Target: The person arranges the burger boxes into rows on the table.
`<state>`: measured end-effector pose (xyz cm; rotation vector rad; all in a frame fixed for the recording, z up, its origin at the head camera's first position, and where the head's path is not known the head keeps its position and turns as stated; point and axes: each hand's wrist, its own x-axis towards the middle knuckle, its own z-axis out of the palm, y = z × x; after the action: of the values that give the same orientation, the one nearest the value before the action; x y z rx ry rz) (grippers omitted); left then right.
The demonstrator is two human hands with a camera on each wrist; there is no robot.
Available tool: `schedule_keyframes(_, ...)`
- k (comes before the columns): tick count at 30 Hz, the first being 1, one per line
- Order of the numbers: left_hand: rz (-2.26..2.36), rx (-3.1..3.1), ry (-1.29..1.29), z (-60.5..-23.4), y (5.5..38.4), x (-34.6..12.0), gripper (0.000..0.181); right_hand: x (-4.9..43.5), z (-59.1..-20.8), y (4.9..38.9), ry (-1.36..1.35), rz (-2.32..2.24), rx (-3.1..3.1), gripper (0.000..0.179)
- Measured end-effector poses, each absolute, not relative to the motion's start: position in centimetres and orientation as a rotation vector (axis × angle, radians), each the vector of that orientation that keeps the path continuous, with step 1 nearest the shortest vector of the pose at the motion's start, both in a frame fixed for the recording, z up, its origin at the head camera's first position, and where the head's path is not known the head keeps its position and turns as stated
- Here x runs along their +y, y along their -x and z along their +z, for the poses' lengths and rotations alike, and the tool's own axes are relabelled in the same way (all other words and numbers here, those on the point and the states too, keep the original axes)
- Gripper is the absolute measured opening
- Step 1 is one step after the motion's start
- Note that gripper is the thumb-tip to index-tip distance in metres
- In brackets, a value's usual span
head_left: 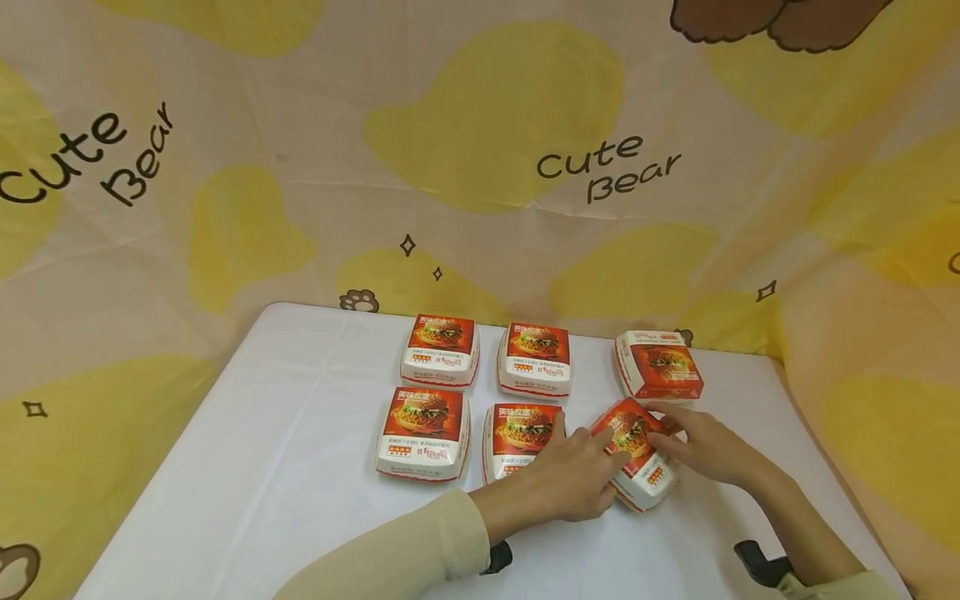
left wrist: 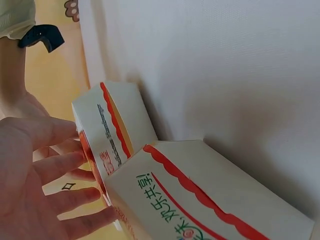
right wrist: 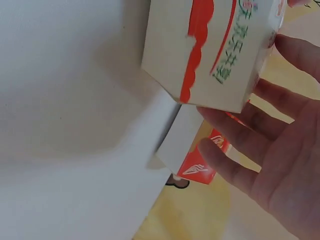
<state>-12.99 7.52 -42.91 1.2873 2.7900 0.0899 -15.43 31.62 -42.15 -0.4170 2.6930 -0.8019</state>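
Note:
A red-and-white burger box (head_left: 634, 446) with a burger picture sits turned askew at the front right, between both hands. My left hand (head_left: 581, 475) reaches across to its left side, the fingers extended and spread against it. From the other side my right hand (head_left: 701, 442) touches the box with loosely bent fingers. In the right wrist view, fingertips lie along the white side wall of the near box (right wrist: 200, 60). The left wrist view shows extended fingers beside the farther box (left wrist: 117, 125). A front middle box (head_left: 521, 429) is partly hidden by the left hand and forearm.
Behind stand a back left box (head_left: 440, 350), a back middle box (head_left: 535, 358) and a back right box (head_left: 660, 364), the last turned differently. A front left box (head_left: 422, 433) stands beside the middle one. Patterned cloth (head_left: 480, 150) hangs behind the white table (head_left: 285, 467).

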Motion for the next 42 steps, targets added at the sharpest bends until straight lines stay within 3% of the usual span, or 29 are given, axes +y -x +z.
schedule_keyframes(14, 0.143, 2.759, -1.29, -42.73, 12.99, 7.41, 0.044, 31.3, -41.84, 15.24, 0.294, -0.665, 2.731, 0.079)
schedule_keyframes(33, 0.205, 2.681, -1.254, -42.62, 12.97, 7.51, 0.05, 31.29, -41.57, 15.22, 0.314, -0.637, 2.727, 0.076)
schedule_keyframes(42, 0.204, 2.71, -1.297, -42.69, 13.06, 7.57, 0.045, 31.58, -41.66, 15.29, 0.313, -0.58, 2.814, 0.064)
